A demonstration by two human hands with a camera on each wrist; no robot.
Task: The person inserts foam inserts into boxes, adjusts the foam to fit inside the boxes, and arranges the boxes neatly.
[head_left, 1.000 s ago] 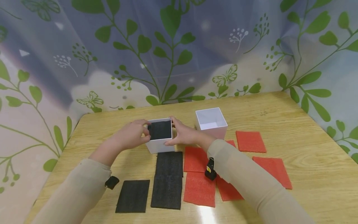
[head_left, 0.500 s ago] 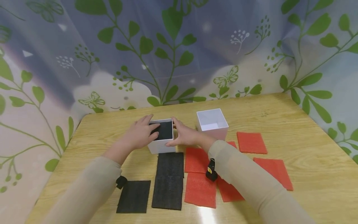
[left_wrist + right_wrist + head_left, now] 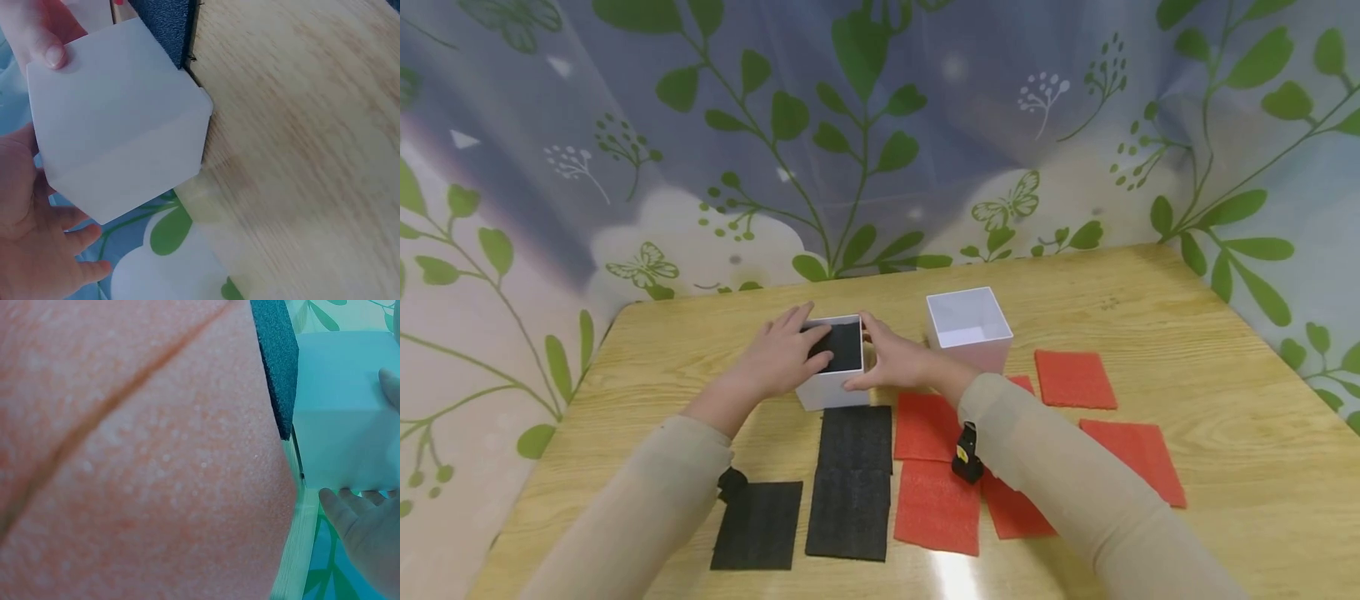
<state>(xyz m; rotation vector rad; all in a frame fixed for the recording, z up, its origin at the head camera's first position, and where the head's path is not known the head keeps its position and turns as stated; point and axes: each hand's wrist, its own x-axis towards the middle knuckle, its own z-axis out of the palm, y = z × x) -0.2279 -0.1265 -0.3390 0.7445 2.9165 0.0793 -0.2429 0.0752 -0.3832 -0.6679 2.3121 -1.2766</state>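
Observation:
A white square box (image 3: 833, 387) stands left of centre on the table, a black foam-like square (image 3: 847, 346) lying inside near its top. Over the box's left rim reaches my left hand (image 3: 778, 354), fingers stretched out and touching the black square. My right hand (image 3: 898, 358) grips the box's right side, thumb at the front and fingers at the back. In the left wrist view, the box (image 3: 119, 125) shows its plain outer walls, with my spread left hand (image 3: 37, 250) beside it. How deep the black stack goes is hidden.
A second open box (image 3: 970, 321), white inside and pinkish outside, stands to the right. Several red squares (image 3: 1075, 379) lie beneath and beyond my right forearm. Black squares (image 3: 850, 512) lie in front of the first box. A patterned curtain (image 3: 880, 150) hangs behind the table.
My left hand has shifted from the box's left edge to the right, over the opening, and its fingers have straightened onto the black square. My right hand keeps its grip.

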